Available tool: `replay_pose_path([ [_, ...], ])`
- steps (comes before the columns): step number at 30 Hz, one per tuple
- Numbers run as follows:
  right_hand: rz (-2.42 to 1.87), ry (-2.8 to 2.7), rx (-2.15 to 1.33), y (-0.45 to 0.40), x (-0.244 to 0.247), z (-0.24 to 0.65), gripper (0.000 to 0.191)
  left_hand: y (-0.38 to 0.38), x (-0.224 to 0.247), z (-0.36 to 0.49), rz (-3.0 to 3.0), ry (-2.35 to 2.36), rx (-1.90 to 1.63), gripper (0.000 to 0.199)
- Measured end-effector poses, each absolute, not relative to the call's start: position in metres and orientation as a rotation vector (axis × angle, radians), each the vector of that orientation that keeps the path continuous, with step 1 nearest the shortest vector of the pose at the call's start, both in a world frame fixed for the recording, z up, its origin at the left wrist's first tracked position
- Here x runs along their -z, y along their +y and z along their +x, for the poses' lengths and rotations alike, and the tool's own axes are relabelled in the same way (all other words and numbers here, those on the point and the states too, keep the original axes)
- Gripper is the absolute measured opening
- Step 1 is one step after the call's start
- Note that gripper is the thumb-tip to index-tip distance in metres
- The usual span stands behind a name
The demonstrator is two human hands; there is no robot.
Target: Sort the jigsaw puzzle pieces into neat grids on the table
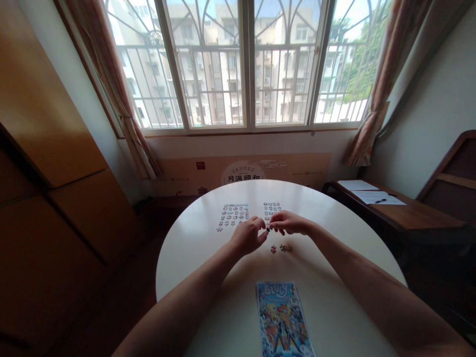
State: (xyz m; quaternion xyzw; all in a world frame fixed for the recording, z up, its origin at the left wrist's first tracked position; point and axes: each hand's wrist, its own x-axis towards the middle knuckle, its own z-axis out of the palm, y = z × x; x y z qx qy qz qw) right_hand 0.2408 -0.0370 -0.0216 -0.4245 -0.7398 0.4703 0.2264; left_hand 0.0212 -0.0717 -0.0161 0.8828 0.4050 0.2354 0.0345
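Over the middle of the round white table, my left hand (pixel 248 236) and my right hand (pixel 290 222) meet fingertip to fingertip. A small dark jigsaw piece (pixel 268 229) is pinched between them, its details too small to read. Just beyond my left hand lie rows of jigsaw pieces (pixel 230 215), spaced apart. A second group of pieces (pixel 272 205) sits beyond my right hand, which partly hides it. Closer to me are a small reddish cluster of pieces (pixel 273 249) and a yellowish-brown cluster (pixel 286 248).
A colourful Bluey picture sheet (pixel 283 317) lies at the near side of the white table (pixel 186 258). To the right, a wooden side bench (pixel 416 213) carries papers (pixel 379 197) and a dark pen. Barred windows and a printed cardboard panel (pixel 297 168) stand beyond.
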Motion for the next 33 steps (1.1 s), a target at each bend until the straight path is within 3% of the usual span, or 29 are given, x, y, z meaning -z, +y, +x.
replay_pose_path([
  [3, -1.276, -2.006, -1.089, -0.029, 0.020, 0.260, 0.013, -0.071, 0.017, 0.021, 2.744, 1.232, -0.673, 0.014],
  [9, -1.825, -2.073, -0.257, -0.011, 0.037, 0.321, 0.019, -0.071, 0.020, 0.021, 2.820, 1.107, -0.468, 0.014],
  [16, -1.851, -2.001, -0.273, -0.007, 0.058, 0.342, 0.026, -0.074, 0.019, 0.023, 2.787, 1.147, -0.383, 0.016],
  [33, -1.772, -2.103, -0.481, -0.013, 0.043, 0.351, 0.024, -0.070, 0.034, 0.030, 2.758, 1.375, -0.249, 0.043],
])
